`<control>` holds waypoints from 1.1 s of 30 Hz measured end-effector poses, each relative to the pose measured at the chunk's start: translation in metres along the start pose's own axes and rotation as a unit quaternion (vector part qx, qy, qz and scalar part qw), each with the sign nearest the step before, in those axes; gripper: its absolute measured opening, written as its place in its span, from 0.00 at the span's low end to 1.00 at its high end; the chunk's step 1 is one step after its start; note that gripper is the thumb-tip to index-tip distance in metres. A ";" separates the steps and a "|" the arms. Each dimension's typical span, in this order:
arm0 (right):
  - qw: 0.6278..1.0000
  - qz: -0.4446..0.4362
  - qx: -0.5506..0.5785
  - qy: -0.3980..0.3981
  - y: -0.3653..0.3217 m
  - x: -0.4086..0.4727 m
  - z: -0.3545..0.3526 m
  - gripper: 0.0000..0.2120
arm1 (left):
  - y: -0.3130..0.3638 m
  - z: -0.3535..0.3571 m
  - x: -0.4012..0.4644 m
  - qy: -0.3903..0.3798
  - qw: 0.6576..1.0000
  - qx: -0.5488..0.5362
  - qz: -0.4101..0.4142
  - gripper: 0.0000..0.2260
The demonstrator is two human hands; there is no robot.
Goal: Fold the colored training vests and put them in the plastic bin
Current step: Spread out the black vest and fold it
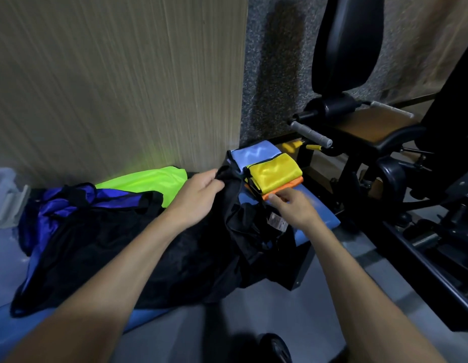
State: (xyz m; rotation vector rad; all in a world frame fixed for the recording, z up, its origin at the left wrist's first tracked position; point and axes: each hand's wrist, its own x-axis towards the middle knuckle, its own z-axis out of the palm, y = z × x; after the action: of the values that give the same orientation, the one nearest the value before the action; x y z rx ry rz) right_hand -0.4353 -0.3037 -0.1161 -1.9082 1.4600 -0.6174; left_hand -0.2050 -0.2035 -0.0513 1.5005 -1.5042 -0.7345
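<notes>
Left hand: I see my left hand (pixel 201 191) pinching a bunched edge of the black vest (pixel 128 247) between thumb and fingers, lifted slightly off the bench.
Right hand: my right hand (pixel 297 205) rests low beside the folded stack, fingers loosely curled, fingertips touching the orange layer; it is blurred, so I cannot tell whether it grips anything.
Black vest: spread across the blue bench (pixel 322 208), draping over its front edge.
Folded stack: a yellow vest (pixel 276 172) lies on an orange vest (pixel 282 189), on the bench near the wall, just beside a light blue vest (pixel 256 153).
Unfolded pile: a dark blue vest (pixel 70 203) and a neon green vest (pixel 146 182) lie behind the black one.
Plastic bin: the clear bin (pixel 3 195) stands at the far left edge; I cannot make out its contents.
</notes>
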 end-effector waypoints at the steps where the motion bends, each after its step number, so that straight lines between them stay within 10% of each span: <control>1: 0.999 0.020 0.001 -0.045 0.001 -0.001 -0.008 0.28 | -0.002 0.001 0.001 -0.001 1.000 0.000 0.001 0.17; 7: 0.955 0.017 -0.213 -0.206 0.003 -0.011 -0.016 0.42 | 0.000 0.002 -0.001 -0.006 1.000 -0.024 0.006 0.12; 15: 0.963 -0.020 -0.257 -0.084 0.014 0.004 -0.010 0.09 | 0.016 0.002 -0.016 0.067 0.972 -0.225 0.019 0.12; 19: 0.988 -0.146 0.003 0.040 -0.004 -0.002 -0.034 0.06 | 0.028 -0.009 -0.016 0.064 0.963 -0.260 0.033 0.08; 23: 0.908 -0.032 0.417 0.026 -0.017 -0.003 -0.045 0.08 | 0.047 -0.020 -0.013 0.120 0.940 -0.314 0.061 0.09; 28: 0.868 0.115 0.483 -0.010 0.002 0.010 -0.042 0.11 | 0.065 -0.029 -0.012 0.184 0.914 -0.353 0.082 0.28; 33: 0.884 0.086 0.451 -0.088 0.010 0.011 -0.041 0.19 | 0.079 -0.034 -0.011 0.209 0.897 -0.380 0.082 0.29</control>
State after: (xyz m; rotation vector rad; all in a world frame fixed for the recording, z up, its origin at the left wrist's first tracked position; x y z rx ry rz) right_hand -0.4680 -0.3249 -0.0960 -1.0520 0.9416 -0.8236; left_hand -0.2134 -0.1794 0.0316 0.8436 -0.8434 -0.7219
